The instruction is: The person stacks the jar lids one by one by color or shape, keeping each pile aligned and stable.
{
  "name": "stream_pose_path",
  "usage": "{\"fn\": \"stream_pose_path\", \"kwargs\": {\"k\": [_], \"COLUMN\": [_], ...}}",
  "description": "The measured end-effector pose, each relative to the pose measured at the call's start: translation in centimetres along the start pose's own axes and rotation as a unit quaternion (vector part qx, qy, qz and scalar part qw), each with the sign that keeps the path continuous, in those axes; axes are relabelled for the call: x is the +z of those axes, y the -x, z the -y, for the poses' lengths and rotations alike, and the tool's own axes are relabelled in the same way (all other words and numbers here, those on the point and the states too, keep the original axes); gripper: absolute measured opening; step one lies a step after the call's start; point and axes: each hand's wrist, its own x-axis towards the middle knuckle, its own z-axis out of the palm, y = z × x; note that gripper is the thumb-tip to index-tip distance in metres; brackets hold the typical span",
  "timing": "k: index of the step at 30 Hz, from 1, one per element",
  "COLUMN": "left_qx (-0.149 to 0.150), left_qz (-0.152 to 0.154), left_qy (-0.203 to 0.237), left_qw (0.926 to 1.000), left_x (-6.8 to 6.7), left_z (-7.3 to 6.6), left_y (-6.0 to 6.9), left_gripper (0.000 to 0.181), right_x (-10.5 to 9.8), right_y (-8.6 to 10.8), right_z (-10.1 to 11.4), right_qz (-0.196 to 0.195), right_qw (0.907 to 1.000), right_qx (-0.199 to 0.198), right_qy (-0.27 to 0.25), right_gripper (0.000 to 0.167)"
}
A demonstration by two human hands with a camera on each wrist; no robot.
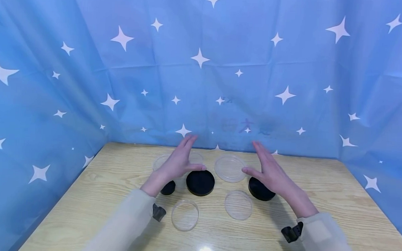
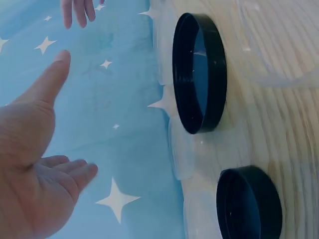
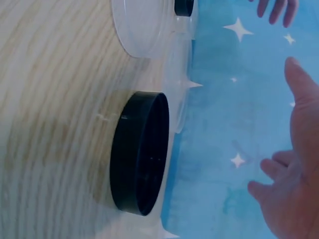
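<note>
Above the table my left hand [image 1: 178,161] is held with its thumb spread from straight fingers, and it holds nothing. Below its thumb lies a black round lid [image 1: 200,183], rim upward; a smaller black lid [image 1: 167,188] sits partly hidden by the wrist. On the other side my right hand [image 1: 269,172] is likewise spread and holds nothing, over another black lid [image 1: 259,190] that it partly covers. In the right wrist view that black lid [image 3: 127,154] shows a raised rim and hollow inside. Between the hands lies a clear round plastic lid [image 1: 230,168].
Nearer the front are two more clear round pieces, one at centre right [image 1: 238,205] and one rimmed dish [image 1: 185,215]. Other clear discs [image 1: 160,161] lie behind the left hand. A blue star-printed cloth [image 1: 202,85] hangs around the back and sides of the wooden table [image 1: 334,204].
</note>
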Motion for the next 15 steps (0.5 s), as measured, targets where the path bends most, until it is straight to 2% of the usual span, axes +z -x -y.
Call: {"fn": "stream_pose_path", "kwargs": {"k": [5, 8, 12, 15], "left_qx": [0.023, 0.030, 0.005, -0.018], "left_qz": [-0.023, -0.022, -0.005, 0.001], "left_qy": [0.041, 0.074, 0.113, 0.156], "left_qw": [0.9986, 0.9966, 0.9935, 0.9876], "left_x": [1.0, 1.7, 2.7, 3.3], "left_z": [0.0, -0.1, 0.0, 0.1], "left_y": [-1.1, -1.6, -2.1, -2.5], "left_gripper": [0.108, 0.109, 0.112, 0.112], "right_x": [0.4, 0.8, 1.2, 1.3], "right_y": [-0.5, -0.6, -0.9, -1.2], "right_z": [-0.6, -1.2, -1.8, -2.1], "right_qz": [0.003, 0.005, 0.006, 0.001], "right_qw": [0.9988, 0.9957, 0.9835, 0.9703], "right_qx": [0.019, 0.029, 0.041, 0.043], "right_qy": [-0.046, -0.087, -0.176, -0.238], "right_gripper": [0.097, 0.099, 0.100, 0.099]}}
